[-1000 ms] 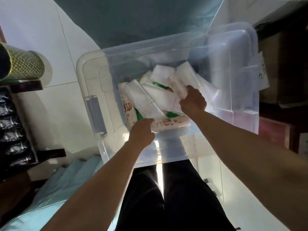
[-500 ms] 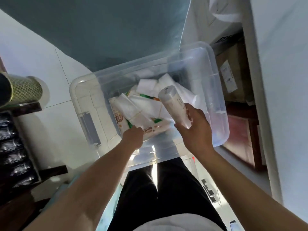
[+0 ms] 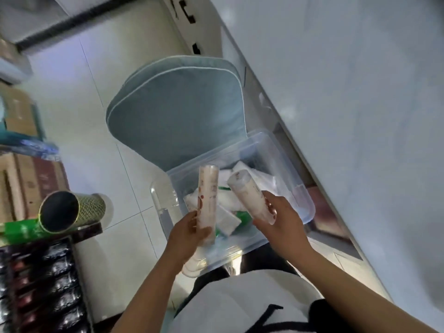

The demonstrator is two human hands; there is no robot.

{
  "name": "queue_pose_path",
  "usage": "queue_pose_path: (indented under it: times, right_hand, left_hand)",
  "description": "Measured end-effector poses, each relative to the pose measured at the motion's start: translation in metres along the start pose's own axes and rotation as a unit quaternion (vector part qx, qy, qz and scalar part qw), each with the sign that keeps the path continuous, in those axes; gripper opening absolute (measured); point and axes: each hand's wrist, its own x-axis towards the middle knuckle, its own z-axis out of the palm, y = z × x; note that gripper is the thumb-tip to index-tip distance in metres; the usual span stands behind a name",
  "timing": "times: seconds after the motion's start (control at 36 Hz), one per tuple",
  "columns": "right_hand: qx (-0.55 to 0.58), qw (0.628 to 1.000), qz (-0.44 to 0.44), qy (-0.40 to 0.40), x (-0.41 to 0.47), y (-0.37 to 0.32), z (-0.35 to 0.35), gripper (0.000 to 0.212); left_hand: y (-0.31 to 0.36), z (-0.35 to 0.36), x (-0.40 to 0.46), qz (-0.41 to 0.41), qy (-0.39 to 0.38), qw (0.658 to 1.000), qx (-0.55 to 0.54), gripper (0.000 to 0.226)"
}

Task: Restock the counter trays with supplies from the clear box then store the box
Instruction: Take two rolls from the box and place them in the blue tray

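Observation:
The clear plastic box [image 3: 304,203] sits on the floor in front of my legs, holding white and green packets [image 3: 228,218]. My left hand [image 3: 186,234] grips a tall pale wrapped stack of cups [image 3: 207,203], held upright above the box. My right hand [image 3: 281,222] holds a second wrapped stack [image 3: 249,195], tilted up to the left. Both stacks are lifted clear of the box contents.
A grey-blue seat cushion [image 3: 177,111] lies beyond the box. A white counter front [image 3: 348,92] runs along the right. At left, a rack of dark sachets [image 3: 43,284], a mesh-wrapped tube [image 3: 72,210], a green box [image 3: 21,230] and cardboard boxes [image 3: 28,183].
My left hand has lifted a wrapped stack out of the box, joining the one my right hand raised earlier. The view has swung up, showing the cushion and counter.

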Motion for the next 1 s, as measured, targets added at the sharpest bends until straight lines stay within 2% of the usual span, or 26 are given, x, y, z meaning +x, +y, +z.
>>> queue_pose_path:
  times: [0.08, 0.36, 0.5, 0.75, 0.86, 1.0]
  right_hand:
    - [0.0, 0.998, -0.011, 0.055, -0.025, -0.01, -0.006, 0.059]
    - [0.015, 0.972, 0.018, 0.235, -0.143, -0.002, -0.031, 0.062]
    - [0.03, 0.934, 0.068, 0.349, -0.229, 0.018, -0.05, 0.066]
    - [0.068, 0.842, 0.127, 0.521, -0.365, 0.055, -0.088, 0.059]
    - [0.119, 0.812, 0.136, 0.554, -0.406, 0.076, -0.102, 0.057]
    - [0.167, 0.794, 0.138, 0.568, -0.448, 0.112, -0.133, 0.06]
  left_hand:
    - [0.007, 0.004, -0.023, 0.031, -0.034, 0.998, -0.053, 0.041]
    - [0.028, 0.023, -0.073, 0.157, -0.162, 0.973, -0.054, 0.052]
    - [0.038, 0.07, -0.097, 0.224, -0.247, 0.942, -0.033, 0.054]
    - [0.058, 0.171, -0.169, 0.265, -0.404, 0.875, 0.023, 0.061]
    - [0.06, 0.206, -0.205, 0.28, -0.452, 0.845, 0.056, 0.064]
    - [0.058, 0.259, -0.248, 0.275, -0.501, 0.816, 0.083, 0.066]
